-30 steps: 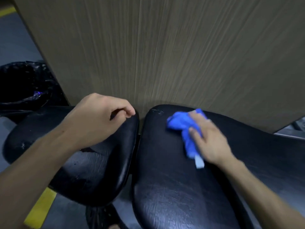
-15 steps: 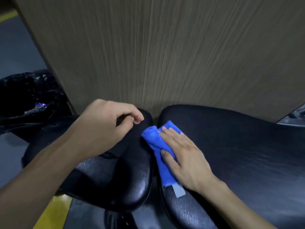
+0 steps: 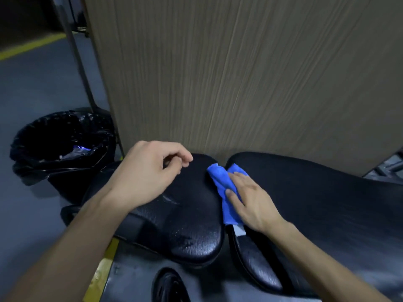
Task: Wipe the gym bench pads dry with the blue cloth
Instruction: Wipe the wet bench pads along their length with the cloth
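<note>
1. Change of position: the right hand [image 3: 253, 201] has carried the blue cloth [image 3: 224, 188] leftward off the open area of the right pad [image 3: 316, 199]. One second earlier the cloth lay further right, on that pad's top face; it now sits at the gap between the two pads.
2. Cloth location: bunched lengthwise along the right pad's left edge, its far end lapping onto the near edge of the left pad [image 3: 185, 216]. A pale tag shows at its near end.
3. Right hand state: the fingers [image 3: 236, 178] lie flat and extended, pressing down on the cloth. They are not curled around it.
4. Left hand [image 3: 148, 171] state: it remains above the far end of the left pad, fingers loosely curled, thumb near forefinger, holding nothing visible.
5. Meaning for the task: the stroke across the right pad's far end appears finished up to its edge. Small droplets glint on the left pad's near portion, so that pad probably needs wiping next.
6. Surroundings: a lined bin [image 3: 61, 147] stands to the left, clear of the work.
</note>
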Demonstrator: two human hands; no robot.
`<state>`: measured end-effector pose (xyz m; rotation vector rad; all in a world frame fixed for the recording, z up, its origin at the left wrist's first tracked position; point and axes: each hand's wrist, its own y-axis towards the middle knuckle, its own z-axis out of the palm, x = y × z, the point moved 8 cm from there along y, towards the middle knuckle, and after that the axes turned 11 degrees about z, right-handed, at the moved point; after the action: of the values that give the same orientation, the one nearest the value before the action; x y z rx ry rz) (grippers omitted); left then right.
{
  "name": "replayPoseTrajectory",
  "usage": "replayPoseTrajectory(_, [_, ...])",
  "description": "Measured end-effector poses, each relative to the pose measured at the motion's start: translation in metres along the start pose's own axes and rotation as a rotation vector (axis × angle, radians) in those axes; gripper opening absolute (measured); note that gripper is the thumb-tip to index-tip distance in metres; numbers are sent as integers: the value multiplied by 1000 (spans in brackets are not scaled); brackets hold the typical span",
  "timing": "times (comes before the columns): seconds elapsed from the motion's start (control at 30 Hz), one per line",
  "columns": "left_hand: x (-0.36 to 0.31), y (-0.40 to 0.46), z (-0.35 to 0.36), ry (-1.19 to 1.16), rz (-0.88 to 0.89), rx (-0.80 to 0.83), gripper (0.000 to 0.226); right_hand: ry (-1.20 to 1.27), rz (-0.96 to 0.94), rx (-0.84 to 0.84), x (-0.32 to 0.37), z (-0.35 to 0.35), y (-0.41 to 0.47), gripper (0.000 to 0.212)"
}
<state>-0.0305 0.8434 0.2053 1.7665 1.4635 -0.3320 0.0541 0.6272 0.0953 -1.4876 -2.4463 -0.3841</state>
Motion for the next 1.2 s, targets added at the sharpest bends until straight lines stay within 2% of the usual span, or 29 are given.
replayPoseTrajectory(0.13, [-3,4,2,9,-4,1,28,-94,35,27,-12,10,53,45])
replayPoseTrajectory(0.23, [-9,6,11,29,11,28,28,-89,239,58,-25,22,104,41])
replayPoseTrajectory(0.27, [-10,6,14,41,12,38,28,-79,257,40,-23,22,107,39])
replayPoseTrajectory(0.37, [-8,5,18,59,-7,71,30,-6,127,-4,-9,15,51,34])
replayPoseTrajectory(0.43, [-8,4,20,59,-16,97,30,32,13,16,-4,6,-23,49])
replayPoseTrajectory(0.5, [-9,4,22,64,-22,104,30,22,-121,117,-7,-1,-82,58])
replayPoseTrajectory(0.57, [-15,3,27,73,-26,121,30,-29,-160,132,-41,-14,-91,61])
replayPoseTrajectory(0.63, [-24,2,33,88,-22,150,29,-45,57,68,-99,-32,-65,72])
replayPoseTrajectory(0.7, [-33,-3,39,93,-13,177,30,13,395,-45,-146,-49,-44,80])
replayPoseTrajectory(0.73, [-37,-5,42,93,-7,188,30,-2,507,-89,-149,-47,-42,78])
replayPoseTrajectory(0.77, [-42,-7,44,94,-2,195,30,-24,530,-113,-133,-40,-45,73])
replayPoseTrajectory(0.8, [-47,-8,46,95,0,202,29,-37,479,-126,-106,-28,-52,70])
replayPoseTrajectory(0.9, [-58,-11,50,93,1,214,28,-45,134,-73,-8,8,-94,71])
replayPoseTrajectory(0.97, [-65,-16,51,92,-9,221,28,-45,35,-49,9,9,-115,67])
replayPoseTrajectory(1.1, [-75,-37,46,145,-23,238,29,30,92,-95,-37,-14,-133,63])
replayPoseTrajectory(1.2, [-68,-52,41,206,-40,263,29,45,272,-150,-87,-32,-146,60])
